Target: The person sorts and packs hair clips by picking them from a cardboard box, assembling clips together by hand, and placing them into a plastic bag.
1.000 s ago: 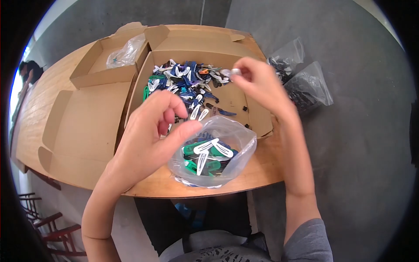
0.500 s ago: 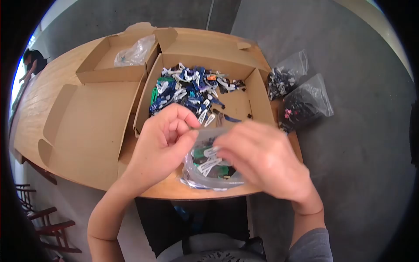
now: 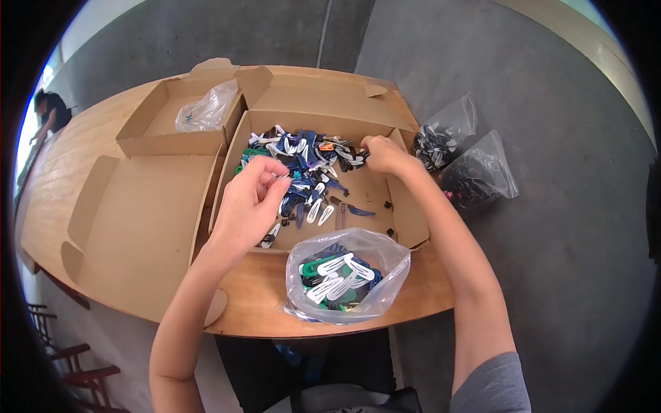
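A cardboard box (image 3: 377, 180) holds a heap of snap hair clips (image 3: 301, 155), mostly white, navy and black. Over the left side of this heap is my left hand (image 3: 256, 199), thumb and fingers pinched together; what sits between them, if anything, is too small to name. My right hand (image 3: 387, 155) reaches into the box at the right end of the heap, its fingertips closed down by some dark clips, and what they grip is hidden. Nearer my body stands an open clear plastic bag (image 3: 394, 275) with white, green and blue clips (image 3: 337, 275) inside.
Two clear bags of dark pieces, one farther (image 3: 435, 146) and one nearer (image 3: 475, 175), stand at the table's right edge. A smaller box (image 3: 148, 143) at the back left holds a crumpled plastic bag (image 3: 206, 110). Another person (image 3: 54, 110) is far left.
My right hand has left the plastic bag and moved forward into the box. My left hand has let go of the bag's rim and shifted up and left, over the clips.
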`<state>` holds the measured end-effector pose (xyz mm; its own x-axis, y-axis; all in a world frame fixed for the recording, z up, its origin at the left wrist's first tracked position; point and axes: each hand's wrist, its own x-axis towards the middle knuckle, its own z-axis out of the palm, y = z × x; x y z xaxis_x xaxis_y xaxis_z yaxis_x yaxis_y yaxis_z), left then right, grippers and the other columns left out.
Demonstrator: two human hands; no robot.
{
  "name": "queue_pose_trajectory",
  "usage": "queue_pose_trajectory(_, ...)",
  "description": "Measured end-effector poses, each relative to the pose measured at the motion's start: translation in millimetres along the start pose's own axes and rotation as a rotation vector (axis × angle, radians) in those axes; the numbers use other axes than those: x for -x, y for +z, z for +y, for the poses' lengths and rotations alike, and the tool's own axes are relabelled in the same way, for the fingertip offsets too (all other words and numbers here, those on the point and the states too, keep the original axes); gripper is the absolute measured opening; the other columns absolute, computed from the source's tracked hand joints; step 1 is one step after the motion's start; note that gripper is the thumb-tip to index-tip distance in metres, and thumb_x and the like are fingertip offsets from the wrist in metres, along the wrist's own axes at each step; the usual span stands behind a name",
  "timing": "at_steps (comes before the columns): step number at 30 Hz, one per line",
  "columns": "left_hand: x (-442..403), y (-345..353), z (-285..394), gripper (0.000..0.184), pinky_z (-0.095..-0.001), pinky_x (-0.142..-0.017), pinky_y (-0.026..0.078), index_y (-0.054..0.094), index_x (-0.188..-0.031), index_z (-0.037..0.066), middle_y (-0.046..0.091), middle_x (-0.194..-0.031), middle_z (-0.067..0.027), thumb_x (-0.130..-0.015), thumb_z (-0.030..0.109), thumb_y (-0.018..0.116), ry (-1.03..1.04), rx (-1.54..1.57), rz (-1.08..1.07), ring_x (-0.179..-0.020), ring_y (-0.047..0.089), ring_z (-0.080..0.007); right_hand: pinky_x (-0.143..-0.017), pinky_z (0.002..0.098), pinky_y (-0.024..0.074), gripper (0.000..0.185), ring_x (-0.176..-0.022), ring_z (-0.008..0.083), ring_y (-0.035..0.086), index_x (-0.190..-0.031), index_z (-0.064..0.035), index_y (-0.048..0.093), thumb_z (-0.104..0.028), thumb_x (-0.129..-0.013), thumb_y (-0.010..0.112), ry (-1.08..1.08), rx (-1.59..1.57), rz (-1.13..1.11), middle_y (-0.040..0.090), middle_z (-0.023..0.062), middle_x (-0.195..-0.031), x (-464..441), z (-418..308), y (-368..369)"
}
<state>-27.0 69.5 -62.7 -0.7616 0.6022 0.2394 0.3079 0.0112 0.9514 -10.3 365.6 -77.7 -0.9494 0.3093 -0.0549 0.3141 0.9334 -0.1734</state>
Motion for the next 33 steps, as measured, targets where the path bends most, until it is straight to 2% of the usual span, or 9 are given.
queue_pose_trajectory(6,13.6,-1.8,-24.9,0.016,-0.0268,-0.048,0.040,0.052,-0.099,0.000,0.053,-0.067,-0.0065,-0.084,0.003,0.058,0.077,-0.372,0.016,-0.051,0.050,-0.0112,-0.094,0.0431,0.0414,0.040,-0.119,0.0333,0.044,-0.116,0.0011,0.052,-0.001,-0.076,0.054,0.205,0.073,0.001,0.039,0.0256,-0.129,-13.9,-17.7,33.7)
queue_pose_trajectory(9,14.1,2.5,-24.5,0.019,-0.0285,-0.048,0.040,0.052,-0.100,0.001,0.053,-0.068,-0.0082,-0.082,0.001,0.058,0.061,-0.292,0.014,-0.050,0.049,-0.0141,-0.088,0.0399,0.0458,0.035,-0.107,0.0310,0.054,-0.110,-0.0001,0.058,0.001,-0.075,0.052,-0.074,-0.007,0.069,0.051,0.0238,-0.119,-2.3,-25.4,22.8)
queue_pose_trajectory(11,13.8,3.4,-25.3,0.020,-0.0287,-0.049,0.039,0.052,-0.101,0.002,0.053,-0.071,-0.0082,-0.082,0.001,0.058,0.087,-0.338,0.024,-0.050,0.048,-0.0144,-0.080,0.0347,0.0490,0.029,-0.090,0.0283,0.062,-0.099,0.0005,0.065,0.001,-0.074,0.049,-0.199,-0.575,-0.191,0.063,0.0196,-0.100,7.2,-26.5,4.3)
queue_pose_trajectory(12,14.3,3.6,-24.9,0.020,-0.0287,-0.049,0.039,0.052,-0.101,0.002,0.053,-0.071,-0.0082,-0.082,0.001,0.058,0.084,-0.333,0.024,-0.050,0.048,-0.0144,-0.080,0.0347,0.0490,0.029,-0.090,0.0283,0.062,-0.099,0.0005,0.065,0.001,-0.074,0.049,-0.196,-0.572,-0.195,0.063,0.0196,-0.100,5.3,-23.7,6.1)
queue_pose_trajectory(14,15.5,3.8,-22.5,0.021,-0.0288,-0.049,0.039,0.052,-0.101,0.002,0.053,-0.072,-0.0081,-0.082,0.001,0.059,0.089,-0.373,0.020,-0.050,0.047,-0.0149,-0.073,0.0326,0.0500,0.027,-0.078,0.0252,0.065,-0.090,0.0025,0.067,0.001,-0.073,0.046,-0.170,-0.424,0.283,0.067,0.0163,-0.083,1.6,-16.6,11.5)
queue_pose_trajectory(26,16.5,4.6,-20.7,0.022,-0.0323,-0.056,0.043,0.052,-0.102,0.003,0.056,-0.076,-0.0093,-0.082,0.007,0.060,0.019,-0.444,-0.017,-0.056,0.051,-0.0195,-0.071,0.0355,0.0487,0.029,-0.079,0.0294,0.062,-0.081,0.0017,0.065,-0.022,-0.067,0.074,-0.219,-0.280,-0.078,0.064,0.0183,-0.078,10.0,-27.8,19.3)
queue_pose_trajectory(30,17.0,4.7,-21.6,0.022,-0.0328,-0.056,0.043,0.052,-0.102,0.003,0.056,-0.075,-0.0092,-0.082,0.007,0.060,0.015,-0.445,-0.006,-0.057,0.052,-0.0205,-0.062,0.0336,0.0486,0.021,-0.069,0.0216,0.063,-0.075,0.0009,0.062,-0.015,-0.068,0.072,-0.175,-0.470,-0.070,0.065,0.0134,-0.075,8.3,-18.1,15.4)
queue_pose_trajectory(31,17.1,4.8,-21.0,0.021,-0.0331,-0.056,0.043,0.052,-0.102,0.003,0.056,-0.075,-0.0093,-0.082,0.007,0.060,0.000,-0.426,0.001,-0.057,0.052,-0.0210,-0.056,0.0244,0.0459,0.013,-0.063,0.0090,0.058,-0.077,-0.0009,0.058,-0.010,-0.076,0.067,-0.169,-0.569,-0.098,0.061,0.0039,-0.068,8.2,-15.4,12.7)
queue_pose_trajectory(33,17.0,4.4,-23.8,0.021,-0.0331,-0.056,0.043,0.052,-0.101,0.003,0.056,-0.075,-0.0098,-0.082,0.007,0.060,0.035,-0.430,0.015,-0.057,0.052,-0.0212,-0.056,0.0228,0.0449,0.013,-0.064,0.0081,0.058,-0.079,-0.0018,0.057,-0.010,-0.077,0.067,-0.171,-0.732,-0.045,0.061,0.0029,-0.069,26.0,-25.5,-8.0)
